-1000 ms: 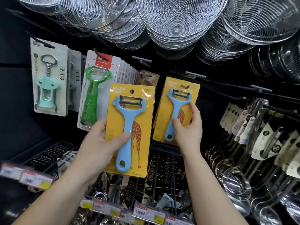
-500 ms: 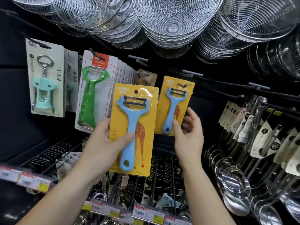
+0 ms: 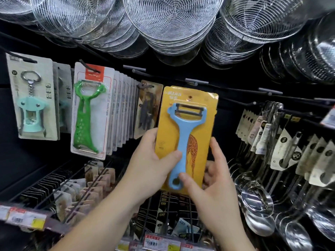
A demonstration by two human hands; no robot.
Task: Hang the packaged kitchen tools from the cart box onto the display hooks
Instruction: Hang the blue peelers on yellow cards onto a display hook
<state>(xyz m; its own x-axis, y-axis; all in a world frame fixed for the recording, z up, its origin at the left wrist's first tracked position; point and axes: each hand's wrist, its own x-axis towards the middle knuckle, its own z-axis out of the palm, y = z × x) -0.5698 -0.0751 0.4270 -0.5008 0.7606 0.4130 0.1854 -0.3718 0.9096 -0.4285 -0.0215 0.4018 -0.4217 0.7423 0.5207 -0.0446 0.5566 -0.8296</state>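
In front of the dark display wall, at the centre of the view, we are holding a yellow card (image 3: 188, 138) carrying a blue peeler (image 3: 183, 142), raised upright with its printed face toward us. Our left hand (image 3: 150, 160) is gripping the card's left edge, the thumb pressing across the peeler's handle and the fingers curling behind, so the pack is staying flat and steady. Our right hand (image 3: 212, 185) is pinching the lower right corner, thumb on the front near the handle's end, one finger lying along the right edge; the remaining fingers are curling behind the card. Two hands are being used, we judge, so that the small hang hole (image 3: 189, 97) near the top can be steered onto a hook. That hole is sitting level with the row of hooks (image 3: 196, 80), whose tips are pointing toward us just above; whether a prong is already entering it, we cannot tell. To the left are hanging a row of green peeler packs (image 3: 90, 113) and, farther left, corkscrew packs (image 3: 31, 104). Wire strainers (image 3: 174, 20) are crowding the top, and ladles (image 3: 257, 198) are hanging at the right. The cart box is lying outside this view.
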